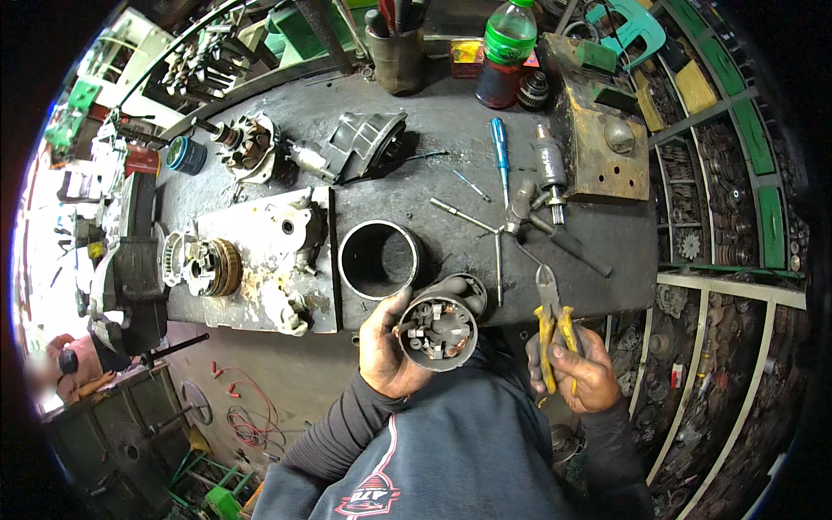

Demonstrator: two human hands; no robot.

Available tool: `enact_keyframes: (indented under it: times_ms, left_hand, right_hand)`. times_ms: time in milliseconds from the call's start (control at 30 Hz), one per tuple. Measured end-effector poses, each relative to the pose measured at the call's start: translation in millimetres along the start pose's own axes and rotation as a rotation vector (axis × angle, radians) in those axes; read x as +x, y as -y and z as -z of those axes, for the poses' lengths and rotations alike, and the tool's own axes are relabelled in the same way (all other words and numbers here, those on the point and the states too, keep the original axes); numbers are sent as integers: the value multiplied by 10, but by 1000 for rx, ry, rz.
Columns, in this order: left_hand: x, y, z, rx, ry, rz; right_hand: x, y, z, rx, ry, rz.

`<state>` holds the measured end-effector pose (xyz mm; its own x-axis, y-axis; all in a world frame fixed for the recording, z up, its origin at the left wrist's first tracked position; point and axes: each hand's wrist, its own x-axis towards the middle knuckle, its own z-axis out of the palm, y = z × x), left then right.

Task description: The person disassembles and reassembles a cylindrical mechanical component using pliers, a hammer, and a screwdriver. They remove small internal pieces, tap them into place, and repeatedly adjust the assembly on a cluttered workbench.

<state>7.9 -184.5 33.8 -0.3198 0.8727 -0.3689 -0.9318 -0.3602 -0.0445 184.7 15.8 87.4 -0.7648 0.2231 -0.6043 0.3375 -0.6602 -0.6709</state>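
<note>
My left hand [387,354] is wrapped round a starter motor end housing [439,364], at the bench's near edge. Its round end faces up, and the brush holder [451,332] with copper-coloured bits shows inside. To the right, my right hand [591,373] grips pliers [549,303] by their yellow handles. The jaws point away from me, apart from the housing. Just beyond my left hand a hollow metal cylinder [416,251] rests on the bench. A three-way socket wrench [497,230] and a hammer [568,245] lie beyond the pliers.
Farther back are a blue screwdriver [499,143], an armature [549,160] and a black casting [360,147]. At left, a metal plate [251,260] carries a slip-ring part [217,267]. A bottle [507,52] stands at the back. Shelves of parts [724,173] line the right. Another person [82,368] is far left.
</note>
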Motion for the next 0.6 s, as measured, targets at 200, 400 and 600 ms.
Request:
enact_keyframes:
  times_ms: [200, 400, 600]
  left_hand:
    - [63, -67, -22, 261, -61, -71]
    - [113, -114, -129, 564, -86, -171]
    - [111, -107, -222, 849, -86, -264]
  right_hand:
    - [-237, 221, -294, -60, 126, -223]
    - [-39, 192, -414, -198, 291, -378]
    - [159, 219, -467, -161, 283, -443]
